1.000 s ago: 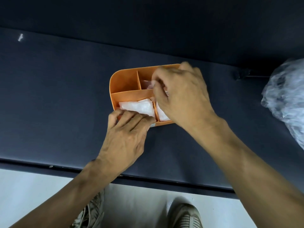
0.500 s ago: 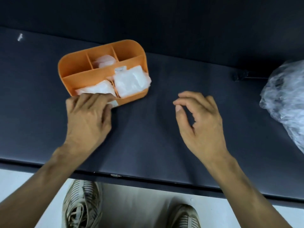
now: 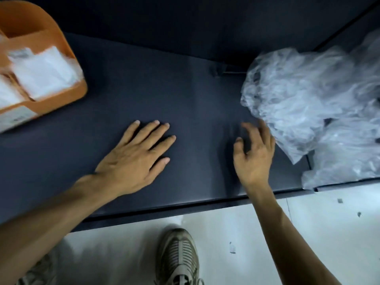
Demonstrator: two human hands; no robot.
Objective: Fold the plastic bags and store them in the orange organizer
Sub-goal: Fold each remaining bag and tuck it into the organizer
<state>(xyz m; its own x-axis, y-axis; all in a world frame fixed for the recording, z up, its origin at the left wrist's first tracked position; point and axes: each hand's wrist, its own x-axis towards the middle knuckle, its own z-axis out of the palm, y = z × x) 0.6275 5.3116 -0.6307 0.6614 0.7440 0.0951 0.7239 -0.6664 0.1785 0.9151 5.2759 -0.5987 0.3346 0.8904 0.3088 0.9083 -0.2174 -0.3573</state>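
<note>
Left hand [image 3: 135,159] lay flat on the dark counter [image 3: 195,95], palm down, fingers straight and slightly spread. Grip wide, nothing in it.

Right hand [image 3: 254,157] was over the counter just right of the left one, the two apart with bare counter between. Fingers loosely fanned, slightly bent, motion-blurred. Grip wide, nothing held. Its fingertips [image 3: 261,125] pointed up and right at the near edge of the loose plastic bags [image 3: 304,93]; too blurred to say whether they touched the plastic or stopped just short.

Loose plastic bags: crumpled clear pile, up and right of the right hand, running off the frame's right edge. A lower lobe of the pile hung over the counter's front edge, right of the right wrist.

Orange organizer [image 3: 67,50]: well up and left of the left hand, well apart from it, cut off by the frame's left and top edges, blurred. Folded white bags [image 3: 43,70] sat in its nearer compartments; one stack clear in the right-hand compartment, another partly cut off to its left. White label [image 3: 15,118] on the front wall, text unreadable.

Below the hands, past the counter's front edge: pale floor [image 3: 318,233], one grey sneaker [image 3: 178,258] between the forearms, part of a second at the lower left.
</note>
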